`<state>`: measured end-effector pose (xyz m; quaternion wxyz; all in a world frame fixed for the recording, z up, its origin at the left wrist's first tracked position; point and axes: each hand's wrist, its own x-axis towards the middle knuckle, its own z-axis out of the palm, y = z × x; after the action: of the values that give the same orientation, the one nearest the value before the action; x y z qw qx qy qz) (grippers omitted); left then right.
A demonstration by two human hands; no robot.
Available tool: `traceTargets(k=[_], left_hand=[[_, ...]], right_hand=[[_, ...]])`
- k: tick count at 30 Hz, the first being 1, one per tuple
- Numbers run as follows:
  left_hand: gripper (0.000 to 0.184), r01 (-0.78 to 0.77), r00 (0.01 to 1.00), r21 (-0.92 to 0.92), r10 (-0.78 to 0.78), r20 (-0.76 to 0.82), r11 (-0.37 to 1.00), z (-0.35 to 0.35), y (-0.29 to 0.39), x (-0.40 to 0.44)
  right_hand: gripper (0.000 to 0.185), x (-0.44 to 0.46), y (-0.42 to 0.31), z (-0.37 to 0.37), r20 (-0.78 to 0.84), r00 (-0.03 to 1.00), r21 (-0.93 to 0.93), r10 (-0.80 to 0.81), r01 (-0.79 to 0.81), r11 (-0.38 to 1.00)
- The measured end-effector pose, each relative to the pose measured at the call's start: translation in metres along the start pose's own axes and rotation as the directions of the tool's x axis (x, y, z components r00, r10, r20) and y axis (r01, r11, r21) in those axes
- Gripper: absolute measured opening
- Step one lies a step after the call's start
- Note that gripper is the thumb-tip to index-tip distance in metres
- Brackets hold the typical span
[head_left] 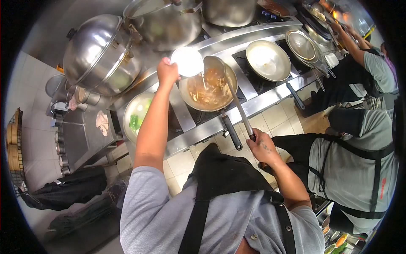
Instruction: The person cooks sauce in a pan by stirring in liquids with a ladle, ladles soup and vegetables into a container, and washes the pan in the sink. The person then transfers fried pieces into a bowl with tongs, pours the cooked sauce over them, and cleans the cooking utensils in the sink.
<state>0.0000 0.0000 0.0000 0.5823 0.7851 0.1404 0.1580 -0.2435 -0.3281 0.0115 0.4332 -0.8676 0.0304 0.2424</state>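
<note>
My left hand [168, 73] grips a white bowl [187, 61], tilted over a frying pan [184, 94] on the stove. A thin stream of white liquid [203, 79] runs from the bowl into the pan. Inside lies brown sauce with pale pieces [203, 95]. My right hand [261, 147] is closed around the handle of a long metal ladle [239, 106], whose round head is at the pan's far side. The pan's black handle [231, 133] points toward me, untouched by either hand.
Left of the pan sits another pan [128, 120] with green vegetables. To the right are a light pan [268, 59] and a wire strainer [302, 46]. Large steel pots [165, 27] stand behind. Two co-workers [351, 156] are close on my right. A cloth [102, 122] lies on the left counter.
</note>
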Motion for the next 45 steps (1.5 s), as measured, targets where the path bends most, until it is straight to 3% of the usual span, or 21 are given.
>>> traceTargets(k=[2,5,7,8,9,10,13,16,19,23,26,31,33,34,35,37,39,40,42,43,45], left_hand=[[0.015,-0.021,1.000,-0.011,0.022,0.023,1.000,-0.001,-0.002,0.002],[0.017,-0.032,0.999,0.002,0.032,0.019,0.999,-0.006,-0.001,0.005],[0.015,-0.028,0.999,0.005,0.028,0.015,1.000,-0.005,-0.001,0.006],[0.013,-0.022,1.000,0.004,0.022,0.012,1.000,-0.003,-0.001,0.006],[0.013,-0.022,1.000,0.001,0.022,0.012,1.000,-0.002,-0.001,0.005],[0.010,-0.022,1.000,0.006,0.022,0.010,1.000,-0.001,-0.002,0.003],[0.004,-0.021,0.999,0.014,0.021,0.029,1.000,-0.008,-0.012,0.002],[0.008,-0.003,0.999,-0.115,0.007,0.033,0.993,-0.001,0.002,-0.006],[0.006,0.037,0.999,-0.039,-0.036,0.016,0.999,0.001,0.003,-0.004],[0.007,0.021,1.000,-0.054,-0.021,0.014,0.998,-0.002,0.000,-0.005],[0.009,-0.012,1.000,-0.073,0.012,0.002,0.997,-0.004,0.003,-0.003],[0.008,-0.036,0.999,-0.081,0.037,0.012,0.996,-0.006,0.005,-0.002],[0.006,-0.037,0.999,-0.095,0.038,0.009,0.995,-0.007,-0.004,0.000],[0.005,-0.038,0.999,-0.103,0.039,0.009,0.994,-0.005,-0.003,0.001],[0.006,-0.020,0.999,-0.107,0.025,0.044,0.994,-0.007,0.004,-0.003],[0.007,-0.025,0.999,-0.142,0.031,0.039,0.989,-0.006,0.010,-0.009],[0.014,-0.027,0.998,-0.195,0.039,0.055,0.980,-0.004,0.005,-0.006],[0.017,0.003,0.999,-0.192,0.004,0.039,0.981,-0.003,0.001,-0.004],[0.023,0.042,0.998,-0.195,-0.034,0.046,0.980,-0.004,-0.004,-0.004],[0.023,0.045,0.998,-0.190,-0.037,0.046,0.981,-0.005,-0.006,-0.004],[0.017,0.040,0.999,-0.229,-0.032,0.039,0.973,-0.005,-0.007,-0.005]], right_hand=[[0.020,-0.001,0.005,0.007,-0.156,0.972,-0.258,-0.173,0.129,0.957],[0.021,0.004,0.012,0.022,-0.110,0.981,-0.256,-0.160,0.128,0.958],[0.019,0.011,0.023,0.027,-0.093,0.962,-0.243,-0.256,0.227,0.943],[0.017,0.015,0.027,0.024,0.064,0.997,0.242,-0.049,0.032,0.970],[0.016,0.016,0.023,0.020,0.297,0.953,0.624,0.065,-0.245,0.742],[0.015,0.009,0.012,0.010,0.327,0.942,0.737,0.078,-0.306,0.603],[0.016,-0.001,0.009,0.003,0.390,0.920,0.810,0.045,-0.367,0.457],[0.019,-0.012,0.001,0.008,0.278,0.958,0.757,0.074,-0.266,0.596],[0.020,-0.016,-0.002,0.004,0.203,0.979,0.663,0.022,-0.154,0.732],[0.016,-0.016,-0.008,0.005,-0.046,0.999,0.260,-0.016,0.027,0.965],[0.019,-0.013,-0.009,0.005,-0.154,0.978,-0.099,-0.141,0.127,0.987],[0.018,-0.002,0.015,0.027,-0.205,0.961,-0.346,-0.187,0.107,0.932],[0.020,0.004,0.032,0.037,-0.184,0.945,-0.254,-0.271,0.221,0.942],[0.020,0.004,0.030,0.035,-0.061,0.994,0.050,-0.095,0.098,0.994],[0.022,0.005,0.026,0.032,0.106,0.994,0.336,0.035,-0.069,0.939],[0.016,0.005,0.020,0.021,0.292,0.955,0.740,0.048,-0.257,0.622],[0.015,-0.003,0.009,0.001,0.450,0.893,0.837,0.013,-0.427,0.342],[0.015,-0.007,0.007,0.000,0.440,0.898,0.842,0.017,-0.420,0.338],[0.016,-0.014,0.004,0.007,0.345,0.938,0.798,0.031,-0.310,0.517],[0.016,-0.014,0.005,0.011,0.348,0.937,0.798,0.032,-0.314,0.514],[0.017,-0.014,0.006,0.017,0.217,0.976,0.668,-0.004,-0.146,0.730]])
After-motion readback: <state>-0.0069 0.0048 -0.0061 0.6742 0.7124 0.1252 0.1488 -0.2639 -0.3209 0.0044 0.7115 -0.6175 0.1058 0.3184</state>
